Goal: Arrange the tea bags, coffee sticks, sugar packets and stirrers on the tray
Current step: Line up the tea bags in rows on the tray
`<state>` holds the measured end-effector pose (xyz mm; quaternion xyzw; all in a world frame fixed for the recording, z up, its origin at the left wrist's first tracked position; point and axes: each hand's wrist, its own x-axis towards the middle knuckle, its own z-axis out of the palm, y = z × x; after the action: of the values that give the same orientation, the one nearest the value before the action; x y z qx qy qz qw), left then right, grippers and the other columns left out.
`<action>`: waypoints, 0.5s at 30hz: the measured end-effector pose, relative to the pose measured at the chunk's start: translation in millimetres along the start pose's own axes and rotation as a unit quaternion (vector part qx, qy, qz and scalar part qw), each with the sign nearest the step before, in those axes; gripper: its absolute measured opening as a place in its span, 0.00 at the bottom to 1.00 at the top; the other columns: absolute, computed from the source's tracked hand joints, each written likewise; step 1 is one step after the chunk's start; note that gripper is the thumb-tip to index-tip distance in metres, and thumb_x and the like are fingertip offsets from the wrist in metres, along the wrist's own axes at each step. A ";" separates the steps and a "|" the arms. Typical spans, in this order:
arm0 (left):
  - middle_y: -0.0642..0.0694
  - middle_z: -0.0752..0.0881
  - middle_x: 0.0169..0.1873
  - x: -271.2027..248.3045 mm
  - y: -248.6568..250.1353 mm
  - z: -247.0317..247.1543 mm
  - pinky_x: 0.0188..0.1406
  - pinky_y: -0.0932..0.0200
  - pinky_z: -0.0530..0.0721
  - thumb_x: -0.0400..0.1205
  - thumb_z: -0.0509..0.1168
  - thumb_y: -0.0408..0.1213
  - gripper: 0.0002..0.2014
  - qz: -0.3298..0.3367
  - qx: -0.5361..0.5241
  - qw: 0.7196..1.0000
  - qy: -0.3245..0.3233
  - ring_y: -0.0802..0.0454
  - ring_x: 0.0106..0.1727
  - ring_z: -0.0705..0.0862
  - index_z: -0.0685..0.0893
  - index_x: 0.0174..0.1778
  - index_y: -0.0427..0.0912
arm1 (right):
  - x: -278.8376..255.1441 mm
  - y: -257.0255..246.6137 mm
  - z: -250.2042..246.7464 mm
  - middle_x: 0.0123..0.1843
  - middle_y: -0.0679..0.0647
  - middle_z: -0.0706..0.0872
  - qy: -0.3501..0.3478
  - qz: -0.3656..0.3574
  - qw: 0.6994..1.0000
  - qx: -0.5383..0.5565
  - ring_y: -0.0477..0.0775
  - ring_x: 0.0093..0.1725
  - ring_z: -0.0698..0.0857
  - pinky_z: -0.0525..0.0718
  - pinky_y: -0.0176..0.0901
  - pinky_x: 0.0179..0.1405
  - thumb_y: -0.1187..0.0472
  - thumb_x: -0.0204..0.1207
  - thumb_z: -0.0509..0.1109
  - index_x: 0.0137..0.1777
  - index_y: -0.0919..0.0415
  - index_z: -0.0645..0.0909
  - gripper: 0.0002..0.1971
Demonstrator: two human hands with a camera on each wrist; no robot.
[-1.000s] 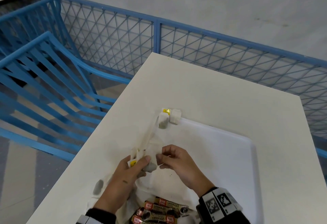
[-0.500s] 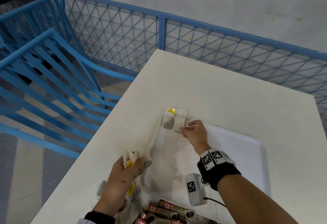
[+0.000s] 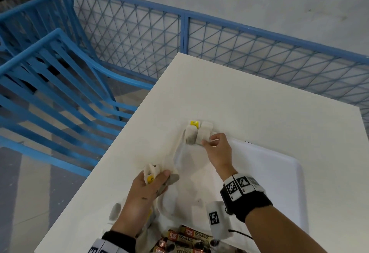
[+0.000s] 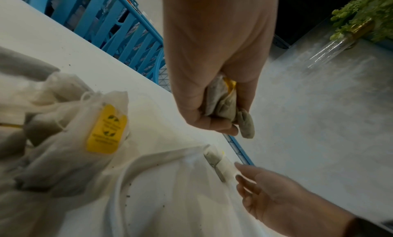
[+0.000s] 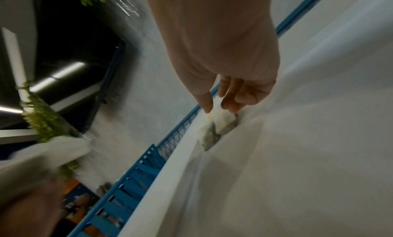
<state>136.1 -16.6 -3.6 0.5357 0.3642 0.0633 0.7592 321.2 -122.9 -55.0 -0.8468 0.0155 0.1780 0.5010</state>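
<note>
A white tray [image 3: 299, 174] lies on the white table [image 3: 249, 100]. Two tea bags [image 3: 196, 134] sit side by side at the tray's far left corner, one with a yellow tag. My right hand [image 3: 209, 141] hovers right beside them with thumb and fingers loosely apart, fingertips [image 5: 231, 108] touching the nearest tea bag [image 5: 225, 123]. Nothing is pinched between them. My left hand [image 3: 157, 175] stays at the tray's left edge and grips a small bundle of tea bags [image 4: 246, 124]. Coffee sticks [image 3: 189, 237] lie at the tray's near end.
A heap of more tea bags [image 4: 102, 129] lies near my left wrist, and one loose tea bag [image 3: 114, 210] rests on the table left of the tray. A blue chair [image 3: 60, 96] stands off the table's left edge. A blue mesh railing [image 3: 259, 52] runs behind.
My right hand left the bundle in my left hand, reached to the tray's far left corner, and now rests there with its fingers loosened. The left hand has barely moved.
</note>
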 end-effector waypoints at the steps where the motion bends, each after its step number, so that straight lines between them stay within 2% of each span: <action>1: 0.39 0.91 0.46 -0.1 0.3 0.4 0.56 0.54 0.83 0.80 0.66 0.34 0.12 0.001 0.001 1.000 -0.002 0.47 0.52 0.89 0.84 0.55 0.31 | -9.7 -4.8 -1.2 0.37 0.47 0.81 -0.029 -0.014 0.999 -0.011 0.47 0.37 0.80 0.73 0.34 0.34 0.56 0.75 0.71 0.48 0.58 0.75 0.09; 4: 0.39 0.91 0.47 -0.4 0.7 1.3 0.60 0.51 0.82 0.79 0.66 0.36 0.15 0.003 -0.002 1.000 -0.006 0.46 0.54 0.89 0.84 0.56 0.30 | -38.3 -16.3 -2.9 0.40 0.47 0.85 -0.184 -0.026 0.983 -0.012 0.45 0.35 0.81 0.74 0.26 0.29 0.49 0.79 0.64 0.47 0.58 0.80 0.12; 6: 0.38 0.91 0.48 -0.6 0.7 1.5 0.62 0.48 0.82 0.78 0.67 0.37 0.15 0.005 -0.006 1.000 -0.010 0.45 0.54 0.89 0.84 0.56 0.31 | -55.0 -21.8 -5.2 0.40 0.46 0.86 -0.290 -0.004 0.957 0.013 0.44 0.36 0.82 0.75 0.28 0.30 0.47 0.80 0.62 0.49 0.57 0.82 0.14; 8: 0.36 0.90 0.50 -0.9 0.4 1.1 0.64 0.42 0.81 0.76 0.71 0.40 0.17 0.010 -0.014 1.000 -0.018 0.41 0.56 0.87 0.84 0.57 0.31 | -67.7 -24.3 -7.3 0.43 0.46 0.86 -0.360 0.012 0.932 0.030 0.44 0.40 0.84 0.78 0.32 0.34 0.48 0.79 0.65 0.51 0.57 0.82 0.13; 11: 0.35 0.89 0.52 -0.8 -0.7 -1.0 0.66 0.40 0.79 0.73 0.71 0.43 0.20 0.012 -0.024 0.999 -0.019 0.37 0.59 0.86 0.84 0.57 0.34 | -76.1 -21.4 -7.0 0.46 0.51 0.85 -0.399 0.019 0.915 0.054 0.46 0.43 0.84 0.81 0.33 0.38 0.55 0.77 0.69 0.52 0.57 0.80 0.09; 13: 0.33 0.88 0.53 -0.1 -2.7 -3.7 0.66 0.40 0.79 0.74 0.72 0.42 0.20 0.009 -0.029 0.999 -0.027 0.36 0.59 0.85 0.84 0.57 0.32 | -77.1 -19.1 -4.7 0.43 0.52 0.85 -0.400 0.025 0.912 0.083 0.47 0.41 0.85 0.82 0.33 0.38 0.60 0.77 0.70 0.50 0.60 0.80 0.05; 15: 0.29 0.86 0.53 0.1 -4.6 -7.2 0.64 0.41 0.79 0.71 0.72 0.41 0.22 0.011 -0.026 0.999 -0.041 0.34 0.56 0.84 0.83 0.55 0.29 | -76.2 -17.1 -1.8 0.40 0.53 0.85 -0.390 0.037 0.913 0.110 0.47 0.37 0.85 0.83 0.33 0.38 0.65 0.77 0.70 0.45 0.62 0.79 0.02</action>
<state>130.3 -12.9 -8.8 0.5218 0.3251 0.0586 0.7865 253.9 -127.5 -15.6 -0.6482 -0.1307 0.5097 0.5503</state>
